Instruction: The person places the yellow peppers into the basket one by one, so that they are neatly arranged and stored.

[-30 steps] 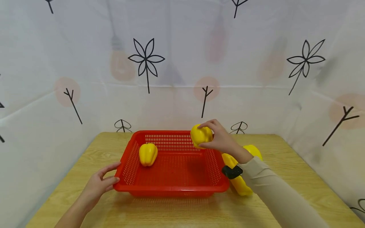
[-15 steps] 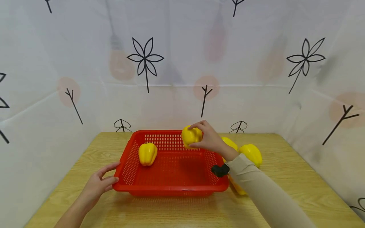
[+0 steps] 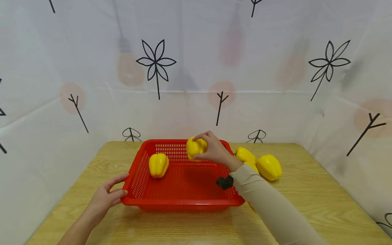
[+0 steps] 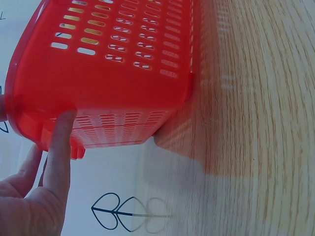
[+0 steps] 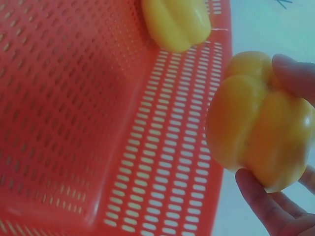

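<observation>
My right hand [image 3: 214, 149] holds a yellow bell pepper [image 3: 196, 148] between thumb and fingers, raised over the far part of the red plastic basket [image 3: 190, 202]. In the right wrist view, that held pepper [image 5: 256, 123] is seen up close against the slotted wall. A second yellow pepper [image 3: 158, 165] sits inside the basket, towards its left wall. At the left rim, my left hand [image 3: 105, 197] grips the basket's edge. The left wrist view has one finger [image 4: 60, 142] against the outside wall below the rim, with another fingertip at the rim's other side.
Several yellow peppers lie on the wooden table [image 3: 312, 190] right of the basket, including a rear one [image 3: 245, 154] and a right one [image 3: 269, 166]. My right sleeve partly covers others. A patterned white cloth [image 3: 190, 112] hangs behind the table and along both sides.
My right hand has carried the pepper leftward from the basket's right rim to over its inside. More peppers on the right are uncovered. The left hand and basket stay in place.
</observation>
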`<state>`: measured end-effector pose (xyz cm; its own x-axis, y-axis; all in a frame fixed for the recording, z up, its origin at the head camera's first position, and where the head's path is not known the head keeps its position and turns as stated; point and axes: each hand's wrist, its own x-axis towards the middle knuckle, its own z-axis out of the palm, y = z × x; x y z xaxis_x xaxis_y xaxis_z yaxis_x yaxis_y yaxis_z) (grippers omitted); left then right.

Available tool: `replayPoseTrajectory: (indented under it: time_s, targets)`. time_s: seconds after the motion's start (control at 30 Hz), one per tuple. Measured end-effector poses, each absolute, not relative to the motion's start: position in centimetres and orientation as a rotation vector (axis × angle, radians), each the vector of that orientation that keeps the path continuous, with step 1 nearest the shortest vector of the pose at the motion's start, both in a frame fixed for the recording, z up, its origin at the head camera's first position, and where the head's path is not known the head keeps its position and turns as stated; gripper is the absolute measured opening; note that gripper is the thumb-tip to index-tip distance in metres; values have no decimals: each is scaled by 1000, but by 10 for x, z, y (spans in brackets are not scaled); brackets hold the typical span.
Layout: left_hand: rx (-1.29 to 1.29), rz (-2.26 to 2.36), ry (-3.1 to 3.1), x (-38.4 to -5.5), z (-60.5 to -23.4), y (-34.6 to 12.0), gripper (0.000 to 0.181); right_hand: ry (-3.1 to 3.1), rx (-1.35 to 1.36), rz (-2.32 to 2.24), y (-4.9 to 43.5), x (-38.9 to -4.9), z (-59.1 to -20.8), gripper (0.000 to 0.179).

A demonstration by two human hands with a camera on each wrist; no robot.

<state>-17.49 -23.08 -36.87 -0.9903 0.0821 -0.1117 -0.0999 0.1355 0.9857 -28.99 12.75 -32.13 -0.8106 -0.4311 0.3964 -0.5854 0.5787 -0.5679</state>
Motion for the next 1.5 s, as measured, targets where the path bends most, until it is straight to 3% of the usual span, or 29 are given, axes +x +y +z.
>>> replayPoseTrajectory:
  time_s: [0.8,1.5]
  targets:
    - [55,1995,2249,-178,-374,-234,63,-2839,848,999,89,-314,-348,51]
    - [47,2001,2253,-177,-377,-234,62,-3008,937,807,64,-315,-363,48]
